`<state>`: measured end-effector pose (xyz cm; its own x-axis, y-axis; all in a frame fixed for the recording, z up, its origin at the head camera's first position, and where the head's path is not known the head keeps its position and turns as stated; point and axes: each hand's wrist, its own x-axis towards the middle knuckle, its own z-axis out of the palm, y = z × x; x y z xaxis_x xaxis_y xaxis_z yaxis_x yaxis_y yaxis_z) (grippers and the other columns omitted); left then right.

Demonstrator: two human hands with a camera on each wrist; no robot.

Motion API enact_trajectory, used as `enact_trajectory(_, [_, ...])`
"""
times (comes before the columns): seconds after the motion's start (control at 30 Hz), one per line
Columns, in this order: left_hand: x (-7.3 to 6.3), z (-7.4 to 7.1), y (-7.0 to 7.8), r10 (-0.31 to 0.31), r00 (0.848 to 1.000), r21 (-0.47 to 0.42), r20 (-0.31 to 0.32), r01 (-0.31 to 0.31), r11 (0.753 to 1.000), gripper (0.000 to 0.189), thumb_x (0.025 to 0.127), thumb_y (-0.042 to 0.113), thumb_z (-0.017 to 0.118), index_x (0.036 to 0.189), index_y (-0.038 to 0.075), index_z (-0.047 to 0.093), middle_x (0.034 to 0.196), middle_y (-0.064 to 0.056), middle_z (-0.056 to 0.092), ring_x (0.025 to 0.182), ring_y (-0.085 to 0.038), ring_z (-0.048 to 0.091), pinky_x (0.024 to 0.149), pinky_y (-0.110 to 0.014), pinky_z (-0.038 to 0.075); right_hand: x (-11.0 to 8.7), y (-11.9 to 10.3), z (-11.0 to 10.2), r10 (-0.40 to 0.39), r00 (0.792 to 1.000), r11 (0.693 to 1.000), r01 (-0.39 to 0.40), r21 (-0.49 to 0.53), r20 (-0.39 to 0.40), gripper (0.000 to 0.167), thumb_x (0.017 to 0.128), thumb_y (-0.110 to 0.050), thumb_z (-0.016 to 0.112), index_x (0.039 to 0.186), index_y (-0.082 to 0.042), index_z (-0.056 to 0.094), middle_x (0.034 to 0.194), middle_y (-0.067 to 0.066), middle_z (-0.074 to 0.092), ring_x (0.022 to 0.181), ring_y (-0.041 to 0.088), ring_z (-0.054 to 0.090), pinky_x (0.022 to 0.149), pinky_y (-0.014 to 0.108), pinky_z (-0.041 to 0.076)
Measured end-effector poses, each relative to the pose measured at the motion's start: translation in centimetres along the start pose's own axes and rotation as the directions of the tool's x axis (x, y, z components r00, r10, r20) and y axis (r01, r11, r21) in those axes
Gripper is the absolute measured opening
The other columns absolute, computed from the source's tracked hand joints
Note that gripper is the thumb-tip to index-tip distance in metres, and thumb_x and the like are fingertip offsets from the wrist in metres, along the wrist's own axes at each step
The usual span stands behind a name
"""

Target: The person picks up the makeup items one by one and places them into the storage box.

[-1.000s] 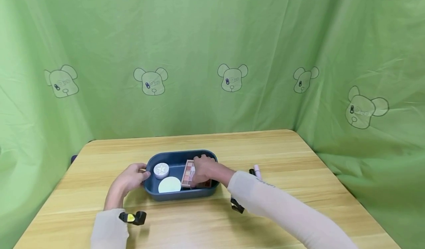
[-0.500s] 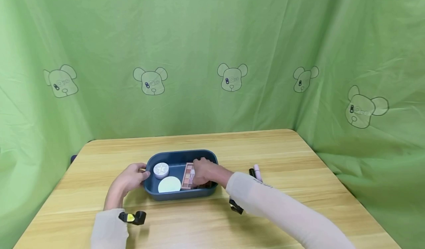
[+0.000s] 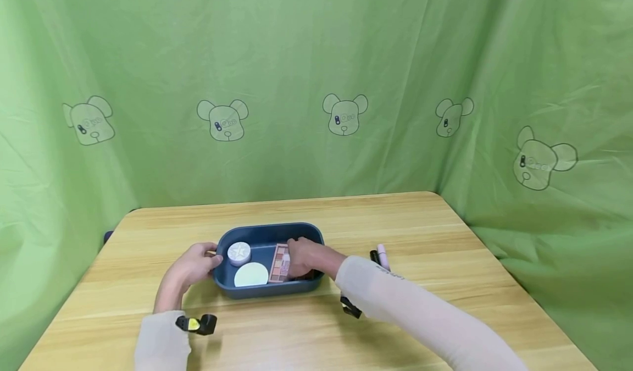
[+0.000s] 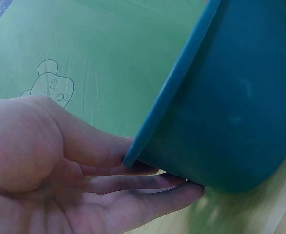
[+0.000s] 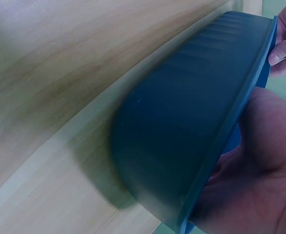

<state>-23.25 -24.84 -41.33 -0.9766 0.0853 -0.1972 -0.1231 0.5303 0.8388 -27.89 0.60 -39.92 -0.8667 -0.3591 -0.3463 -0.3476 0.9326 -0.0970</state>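
Observation:
An oval dark blue bin (image 3: 271, 291) stands on the wooden table. My left hand (image 3: 195, 264) grips its left end, thumb at the rim and fingers underneath against the outer wall, as the left wrist view shows. My right hand (image 3: 304, 256) reaches down into the bin's right side and grips a pink eyeshadow palette (image 3: 278, 269) with rows of small pans; its fingertips are hidden behind the hand and the bin wall. Left of the palette lie a round white disc (image 3: 251, 275) and a round white case (image 3: 239, 253) with a star on its lid.
To the right of the bin, partly behind the right sleeve (image 3: 390, 294), lie a black tube (image 3: 375, 257) and a pale pink tube (image 3: 383, 255). Green curtains (image 3: 287, 156) with bear prints hang behind and beside the table (image 3: 267, 332).
My right hand has sunk slightly deeper into the bin, and the palette has come down and a little toward the near wall with it. My left hand stays on the bin's end.

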Motion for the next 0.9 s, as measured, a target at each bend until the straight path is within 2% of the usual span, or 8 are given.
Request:
enact_trajectory(0.2, [-0.1, 0.0, 0.0, -0.008, 1.000, 0.004, -0.003, 0.008, 1.000, 0.042, 0.102, 0.003, 0.049, 0.136, -0.020, 0.044, 0.126, -0.037, 0.060, 0.107, -0.037, 0.066, 0.086, -0.045, 0.061, 0.0, 0.0, -0.1, 0.015, 1.000, 1.000, -0.015, -0.008, 0.013, 0.079, 0.083, -0.040, 0.081, 0.145, -0.005, 0.046, 0.128, 0.013, 0.059, 0.103, 0.019, 0.054, 0.100, 0.032, 0.052])
enact_trajectory(0.4, [0.0, 0.0, 0.0, -0.003, 1.000, 0.003, 0.000, 0.003, 1.000, 0.042, 0.102, 0.003, 0.048, 0.137, -0.021, 0.043, 0.126, -0.038, 0.059, 0.107, -0.039, 0.066, 0.085, -0.046, 0.061, 0.1, 0.2, -0.1, 0.016, 1.000, 0.998, -0.015, -0.053, 0.013, 0.087, 0.084, -0.050, 0.078, 0.148, -0.003, 0.043, 0.138, 0.015, 0.057, 0.117, 0.021, 0.056, 0.109, 0.032, 0.047])
enact_trajectory(0.57, [0.0, 0.0, -0.1, -0.001, 1.000, 0.003, -0.004, 0.001, 1.000, 0.042, 0.102, 0.003, 0.049, 0.136, -0.021, 0.044, 0.125, -0.038, 0.059, 0.106, -0.038, 0.066, 0.084, -0.045, 0.061, 0.1, 0.4, -0.4, 0.011, 1.000, 1.000, -0.011, -0.016, -0.003, 0.091, 0.086, -0.053, 0.075, 0.153, -0.003, 0.038, 0.144, 0.017, 0.055, 0.131, 0.024, 0.055, 0.113, 0.034, 0.045])
enact_trajectory(0.77, [0.0, 0.0, 0.0, 0.000, 1.000, 0.005, -0.004, 0.000, 1.000, 0.042, 0.102, 0.002, 0.049, 0.136, -0.021, 0.044, 0.124, -0.037, 0.060, 0.105, -0.037, 0.066, 0.085, -0.045, 0.061, -0.1, 0.5, -0.9, -0.011, 0.999, 0.999, 0.013, 0.036, -0.042, 0.086, 0.091, -0.048, 0.072, 0.153, -0.001, 0.037, 0.142, 0.018, 0.058, 0.129, 0.027, 0.058, 0.110, 0.037, 0.049])
enact_trajectory(0.9, [0.0, 0.0, 0.0, -0.005, 1.000, 0.011, -0.005, 0.005, 1.000, 0.042, 0.102, 0.003, 0.049, 0.136, -0.020, 0.044, 0.125, -0.037, 0.060, 0.105, -0.036, 0.066, 0.085, -0.045, 0.061, -0.2, 0.7, -1.4, -0.030, 0.997, 0.998, 0.033, 0.060, -0.064, 0.082, 0.095, -0.046, 0.068, 0.155, 0.000, 0.035, 0.146, 0.019, 0.055, 0.132, 0.030, 0.056, 0.110, 0.039, 0.049])
